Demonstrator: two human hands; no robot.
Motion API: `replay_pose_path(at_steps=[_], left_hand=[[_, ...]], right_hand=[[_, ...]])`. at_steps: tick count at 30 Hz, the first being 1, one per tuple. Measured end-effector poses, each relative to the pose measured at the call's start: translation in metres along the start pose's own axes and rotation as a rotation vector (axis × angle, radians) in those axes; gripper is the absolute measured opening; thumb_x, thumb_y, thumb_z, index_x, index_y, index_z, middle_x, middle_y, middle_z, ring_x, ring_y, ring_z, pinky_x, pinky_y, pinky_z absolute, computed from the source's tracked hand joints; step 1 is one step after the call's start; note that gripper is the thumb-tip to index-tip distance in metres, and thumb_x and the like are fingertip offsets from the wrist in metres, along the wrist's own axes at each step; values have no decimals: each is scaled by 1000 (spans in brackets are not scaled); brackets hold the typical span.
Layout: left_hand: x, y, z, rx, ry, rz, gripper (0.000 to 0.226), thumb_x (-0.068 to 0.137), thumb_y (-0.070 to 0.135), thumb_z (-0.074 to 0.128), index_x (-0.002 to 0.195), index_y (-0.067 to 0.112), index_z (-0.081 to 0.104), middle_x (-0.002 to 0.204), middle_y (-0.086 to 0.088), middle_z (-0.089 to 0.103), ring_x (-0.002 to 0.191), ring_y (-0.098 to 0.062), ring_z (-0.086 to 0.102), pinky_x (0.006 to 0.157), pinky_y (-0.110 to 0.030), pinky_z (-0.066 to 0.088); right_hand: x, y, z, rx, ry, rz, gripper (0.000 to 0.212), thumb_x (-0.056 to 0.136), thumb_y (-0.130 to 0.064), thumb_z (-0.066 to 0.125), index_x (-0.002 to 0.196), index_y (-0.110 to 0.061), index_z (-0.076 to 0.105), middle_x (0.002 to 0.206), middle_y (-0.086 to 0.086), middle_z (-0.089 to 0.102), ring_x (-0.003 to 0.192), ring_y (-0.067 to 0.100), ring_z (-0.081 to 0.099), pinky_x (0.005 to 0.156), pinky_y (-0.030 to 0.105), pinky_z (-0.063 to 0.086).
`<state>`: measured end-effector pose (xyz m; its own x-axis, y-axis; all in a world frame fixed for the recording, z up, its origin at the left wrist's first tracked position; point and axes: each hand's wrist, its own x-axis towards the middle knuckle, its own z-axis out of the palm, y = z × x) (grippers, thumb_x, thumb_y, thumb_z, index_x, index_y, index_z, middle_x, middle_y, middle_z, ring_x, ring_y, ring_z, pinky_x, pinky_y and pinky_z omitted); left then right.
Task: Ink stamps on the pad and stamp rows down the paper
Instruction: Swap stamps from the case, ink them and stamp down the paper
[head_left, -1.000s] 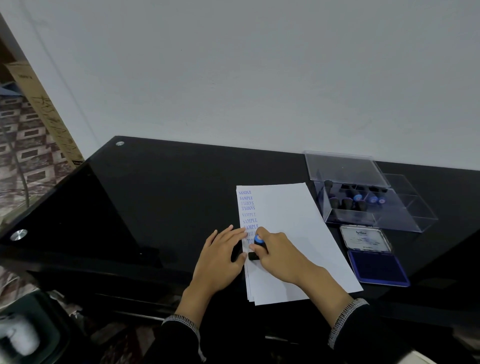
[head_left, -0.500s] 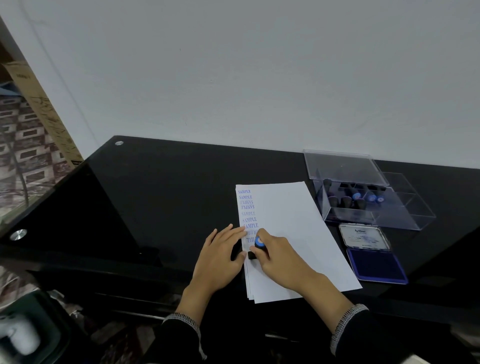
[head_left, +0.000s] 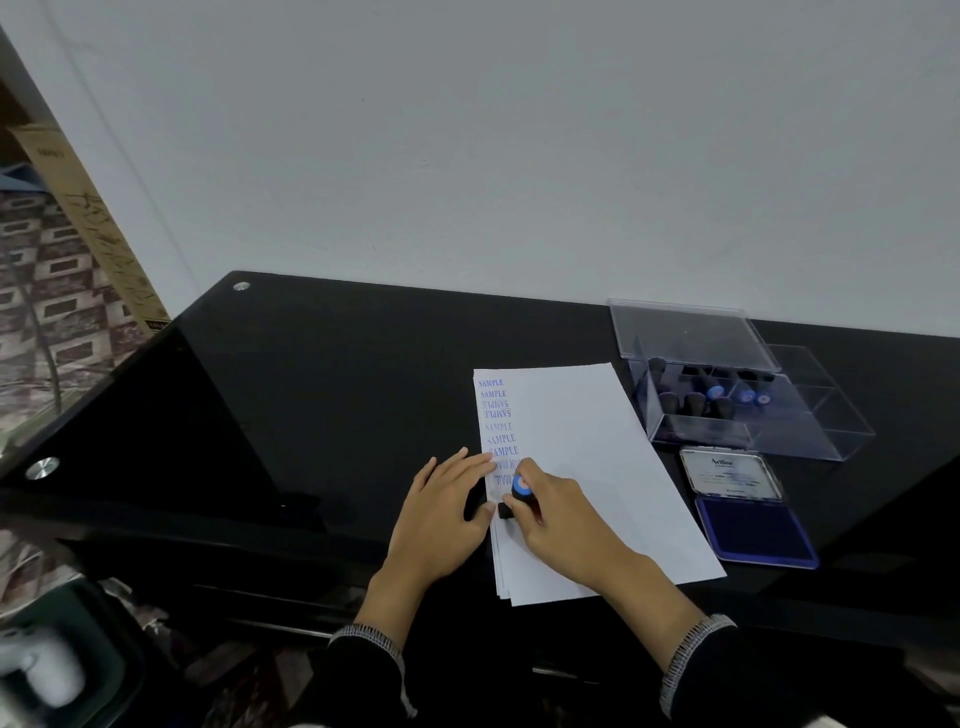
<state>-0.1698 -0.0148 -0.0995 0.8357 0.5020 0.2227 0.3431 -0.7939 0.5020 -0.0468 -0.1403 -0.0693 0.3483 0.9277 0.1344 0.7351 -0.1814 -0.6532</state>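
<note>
While the stamp is sitting base-down on the left edge of the paper, just below the column of blue prints, I am watching the right hand curling round it, fingers and thumb closed on the black body with the blue cap showing above them. I am judging this as a press in progress, well into the first column; several prints are already lying there, some upside down and the lowest ones crowded.

Beside it, the left hand is lying flat and relaxed, holding nothing, its fingertips touching the sheet's left edge and the palm resting on the black table.

Further right, the ink pad is lying open just beside the paper, its lid folded back. Beyond that, the clear box is holding more stamps, its cover propped open.

What I am worrying about from here: the sheet looks like the top one of a loose stack, and only fingertips are pinning it, so lifting the stamp at a tilt could be dragging the paper and smearing the wet print. The stamp is also working very near the edge, so a small slip leftwards could be putting ink on the table. Spacing is tightening too, so the following print may be overlapping this one.
</note>
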Motion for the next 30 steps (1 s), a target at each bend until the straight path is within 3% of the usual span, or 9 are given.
replay_pose_path(at_steps=[5, 9, 11, 13, 17, 21, 30], left_hand=[[1, -1, 0, 5, -4, -1, 49, 94, 38, 48, 142, 34, 39, 148, 22, 34, 139, 8, 12, 118, -25, -1], [1, -1, 1, 6, 3, 6, 48, 94, 38, 47, 141, 35, 40, 147, 25, 34, 136, 13, 8, 118, -24, -1], [1, -1, 2, 7, 2, 6, 48, 94, 39, 48, 141, 35, 40, 148, 24, 34, 139, 10, 11, 118, -24, 0], [1, -2, 1, 6, 2, 6, 48, 94, 39, 47, 141, 35, 40, 148, 24, 35, 139, 10, 11, 118, -24, 0], [0, -2, 1, 3, 3, 9, 48, 94, 38, 48, 141, 34, 40, 147, 24, 35, 135, 15, 7, 118, -24, 0], [0, -1, 1, 2, 1, 4, 48, 94, 37, 48, 142, 34, 40, 147, 24, 34, 134, 16, 6, 118, -24, -1], [0, 0, -1, 16, -7, 5, 48, 94, 37, 48, 142, 33, 40, 148, 23, 34, 133, 16, 5, 117, -22, -3]], right_hand=[[3, 1, -1, 66, 0, 40, 13, 96, -26, 52, 99, -25, 39, 102, -8, 60, 74, 10, 58, 67, 9, 46], [3, 1, 0, 42, -3, 23, 17, 95, -25, 52, 93, -28, 36, 91, -10, 58, 67, 3, 53, 61, 9, 42], [3, 2, 1, 2, -1, 22, 17, 95, -26, 51, 92, -29, 35, 90, -8, 59, 63, 7, 52, 59, 14, 43], [3, 1, 1, -22, -2, 23, 16, 95, -27, 51, 95, -29, 35, 94, -5, 61, 64, 11, 53, 61, 17, 46], [3, -1, 2, 21, 1, 54, 17, 95, -26, 53, 100, -28, 37, 107, -4, 61, 67, 10, 55, 61, 10, 43], [3, -1, 3, 6, 8, 52, 18, 95, -26, 53, 98, -28, 35, 102, -5, 61, 65, 8, 53, 59, 9, 41], [10, -2, 0, 43, -17, 75, 17, 94, -23, 53, 99, -26, 37, 111, -1, 63, 64, 9, 55, 60, 12, 45]])
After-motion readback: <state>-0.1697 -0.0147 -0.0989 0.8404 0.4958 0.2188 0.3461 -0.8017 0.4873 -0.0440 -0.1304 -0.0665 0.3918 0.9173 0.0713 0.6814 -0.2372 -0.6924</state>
